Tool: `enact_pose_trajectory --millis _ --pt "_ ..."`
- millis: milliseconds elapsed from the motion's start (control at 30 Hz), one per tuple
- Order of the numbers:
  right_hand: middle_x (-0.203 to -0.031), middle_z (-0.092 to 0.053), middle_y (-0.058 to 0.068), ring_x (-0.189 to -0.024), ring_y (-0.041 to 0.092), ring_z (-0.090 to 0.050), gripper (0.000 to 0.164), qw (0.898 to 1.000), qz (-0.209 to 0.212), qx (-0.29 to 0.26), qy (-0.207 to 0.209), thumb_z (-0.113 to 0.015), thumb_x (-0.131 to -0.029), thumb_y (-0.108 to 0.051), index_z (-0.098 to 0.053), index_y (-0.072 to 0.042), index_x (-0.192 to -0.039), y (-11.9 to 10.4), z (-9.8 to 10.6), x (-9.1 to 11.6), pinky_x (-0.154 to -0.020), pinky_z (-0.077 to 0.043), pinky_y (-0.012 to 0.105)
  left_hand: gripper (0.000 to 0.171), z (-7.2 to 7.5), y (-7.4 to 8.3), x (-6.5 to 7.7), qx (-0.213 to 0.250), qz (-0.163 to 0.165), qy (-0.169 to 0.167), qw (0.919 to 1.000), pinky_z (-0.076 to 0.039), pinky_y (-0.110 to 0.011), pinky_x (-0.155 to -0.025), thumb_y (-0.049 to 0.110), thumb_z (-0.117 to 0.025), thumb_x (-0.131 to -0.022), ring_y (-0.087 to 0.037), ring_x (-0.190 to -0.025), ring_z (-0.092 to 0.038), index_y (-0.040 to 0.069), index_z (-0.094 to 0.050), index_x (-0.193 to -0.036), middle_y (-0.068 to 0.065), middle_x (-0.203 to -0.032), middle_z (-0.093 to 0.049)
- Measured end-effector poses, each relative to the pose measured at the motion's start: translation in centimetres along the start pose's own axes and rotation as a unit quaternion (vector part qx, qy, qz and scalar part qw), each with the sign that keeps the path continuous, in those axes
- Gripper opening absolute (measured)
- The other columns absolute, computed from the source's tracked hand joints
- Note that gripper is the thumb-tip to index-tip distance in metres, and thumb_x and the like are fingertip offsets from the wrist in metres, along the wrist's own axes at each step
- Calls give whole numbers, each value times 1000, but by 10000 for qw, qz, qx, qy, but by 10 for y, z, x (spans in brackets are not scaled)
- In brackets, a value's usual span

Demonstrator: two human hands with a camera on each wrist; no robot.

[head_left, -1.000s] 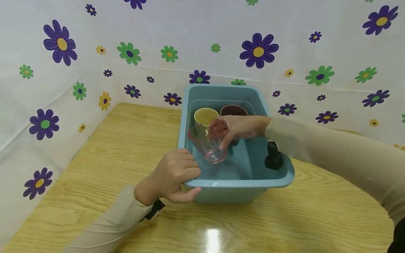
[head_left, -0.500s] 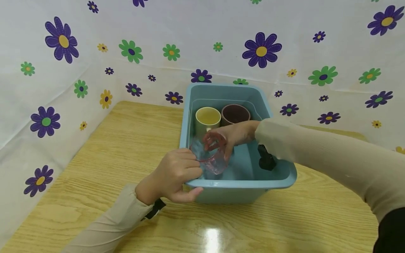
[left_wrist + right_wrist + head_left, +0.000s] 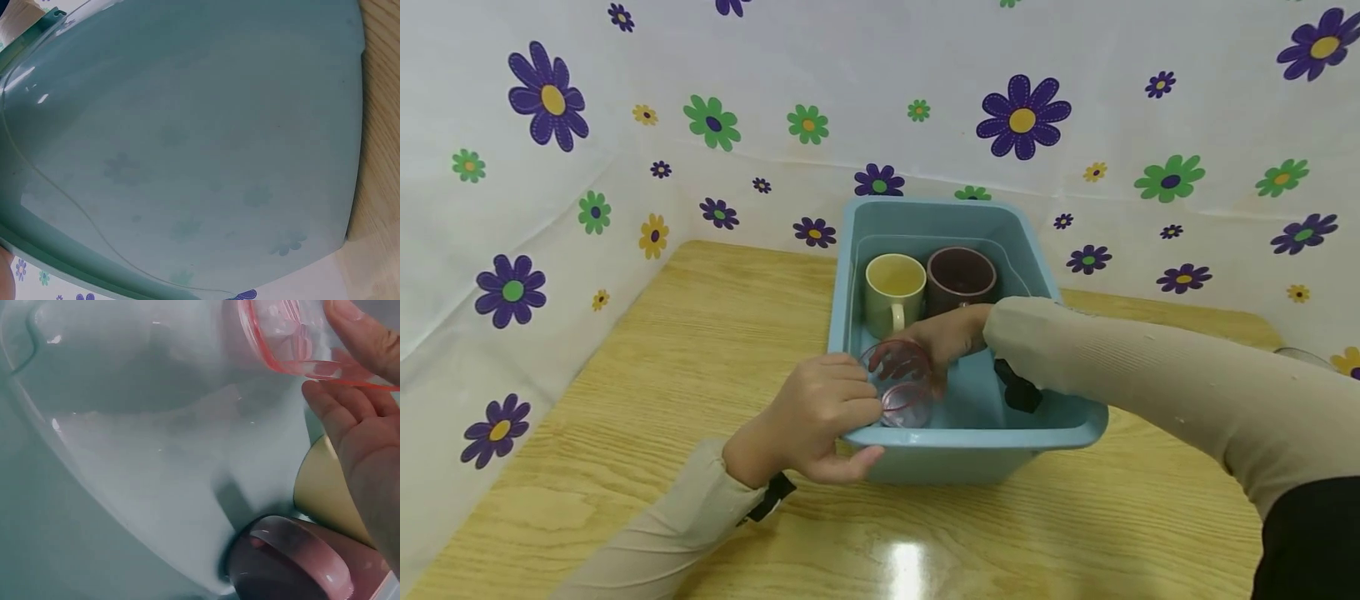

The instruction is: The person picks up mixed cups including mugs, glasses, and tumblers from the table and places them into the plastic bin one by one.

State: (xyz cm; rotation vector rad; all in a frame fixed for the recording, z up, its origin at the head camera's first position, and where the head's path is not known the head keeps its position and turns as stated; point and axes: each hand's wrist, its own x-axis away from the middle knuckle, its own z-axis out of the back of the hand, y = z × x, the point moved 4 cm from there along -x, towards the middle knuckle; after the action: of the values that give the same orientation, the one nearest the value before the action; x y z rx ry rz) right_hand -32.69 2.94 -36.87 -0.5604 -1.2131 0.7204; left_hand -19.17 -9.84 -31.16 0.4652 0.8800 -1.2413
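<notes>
My left hand [image 3: 812, 417] grips the near left corner of a blue plastic tub [image 3: 985, 437], fingers over the rim and thumb outside. Inside the tub, my right hand [image 3: 943, 337] holds a clear pink-tinted glass [image 3: 910, 408], which is roughly upright in the near left corner. The right wrist view has the thumb on one side of the glass [image 3: 294, 337] and the fingers [image 3: 337, 406] on the other. A yellow mug [image 3: 880, 308] and a dark brown mug [image 3: 958, 304] stand side by side behind the right hand. The tub's wall fills the left wrist view.
The tub stands on a wooden table [image 3: 700, 333], close to a white cloth [image 3: 925, 50] printed with flowers. Another cloth side runs along the left. A clear curved rim [image 3: 1303, 357] shows behind the right sleeve.
My right hand has lowered the glass toward me into the near left corner, turning it from tilted to roughly upright. The mugs have come into fuller view. My left hand has stayed on the rim.
</notes>
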Motion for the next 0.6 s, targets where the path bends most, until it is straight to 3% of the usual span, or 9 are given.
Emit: enact_pose_trajectory --millis 267,400,600 --pt "-131 -55 1 -115 17 -53 72 9919 -701 626 859 -69 -77 6 -44 -24 -138 1 3 6 -100 -45 33 51 -1 1 -1 -16 29 -13 10000 -37 -26 -49 41 -31 -92 -10 -46 -38 14 -45 -50 4 -47 -42" --pt "-131 -54 2 -117 19 -51 72 9876 -989 821 901 -71 -77 3 -44 -24 -138 -3 6 12 -101 -44 34 50 -1 1 0 -27 49 -33 10000 -38 -26 -50 40 -32 -91 -9 -46 -38 15 -46 -50 4 -48 -42" --pt "-139 -48 7 -128 22 -47 73 9783 -1341 1326 862 -71 -76 1 -39 -12 -141 -24 14 29 -104 -41 38 51 -1 1 1 -88 89 -77 9999 -40 -26 -52 41 -31 -92 -9 -47 -39 15 -45 -50 5 -47 -42"
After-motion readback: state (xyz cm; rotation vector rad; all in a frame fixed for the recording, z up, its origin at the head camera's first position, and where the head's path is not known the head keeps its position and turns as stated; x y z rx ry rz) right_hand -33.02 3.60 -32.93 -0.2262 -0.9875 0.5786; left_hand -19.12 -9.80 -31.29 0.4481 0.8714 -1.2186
